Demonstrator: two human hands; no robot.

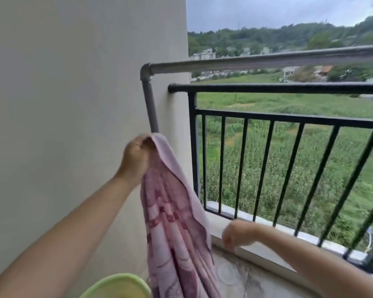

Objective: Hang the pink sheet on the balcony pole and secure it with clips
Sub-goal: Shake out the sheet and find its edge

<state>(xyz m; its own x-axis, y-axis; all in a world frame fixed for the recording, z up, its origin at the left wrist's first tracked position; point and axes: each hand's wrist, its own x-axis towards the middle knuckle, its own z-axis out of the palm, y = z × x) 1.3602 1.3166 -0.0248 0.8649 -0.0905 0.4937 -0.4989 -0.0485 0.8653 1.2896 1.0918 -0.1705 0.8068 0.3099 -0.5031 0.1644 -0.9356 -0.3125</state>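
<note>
The pink patterned cloth sheet (177,222) hangs in long folds at the centre of the frame, its plain paler edge pinched at the top in the left hand (136,155). The right hand (235,234), blurred and loosely curled, holds nothing at lower right. Above, the grey metal balcony pole (256,61) runs right from the wall (63,104), over the black barred railing (289,125). A green plastic basin (116,284) peeks in below.
</note>
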